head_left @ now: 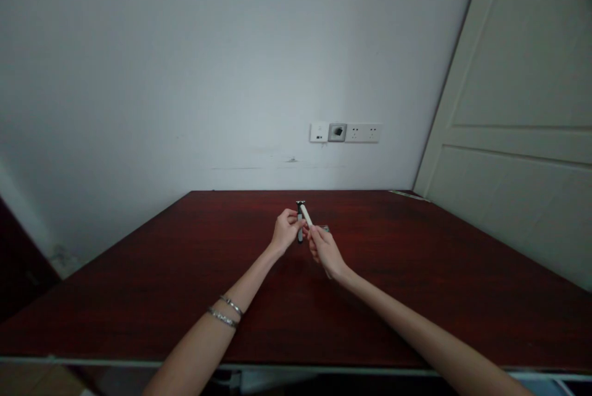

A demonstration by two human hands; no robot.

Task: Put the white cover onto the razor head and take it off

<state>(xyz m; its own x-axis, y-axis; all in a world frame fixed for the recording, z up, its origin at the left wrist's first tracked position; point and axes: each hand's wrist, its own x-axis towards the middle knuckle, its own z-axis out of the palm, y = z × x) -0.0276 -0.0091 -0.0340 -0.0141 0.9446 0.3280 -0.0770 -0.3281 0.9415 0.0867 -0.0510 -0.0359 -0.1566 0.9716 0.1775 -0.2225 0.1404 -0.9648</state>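
Observation:
My left hand [285,232] is closed on a slim grey-and-black razor [300,237], which stands nearly upright with its T-shaped head at the top. In my right hand [326,250] is a slender white stick [306,216], tilted up to the left. Its far end meets or overlaps the razor just below the head; I cannot tell whether the two touch. Both hands are close together above the middle of the dark red table [222,248]. Behind my right hand, a small greyish thing [325,227] is mostly hidden.
The table runs back to a pale wall [231,75] with a row of sockets [363,132] on it. A pale panelled door [518,106] stands along the right side. A thin flat strip [409,195] lies at the far right corner. Below the front edge are blurred items.

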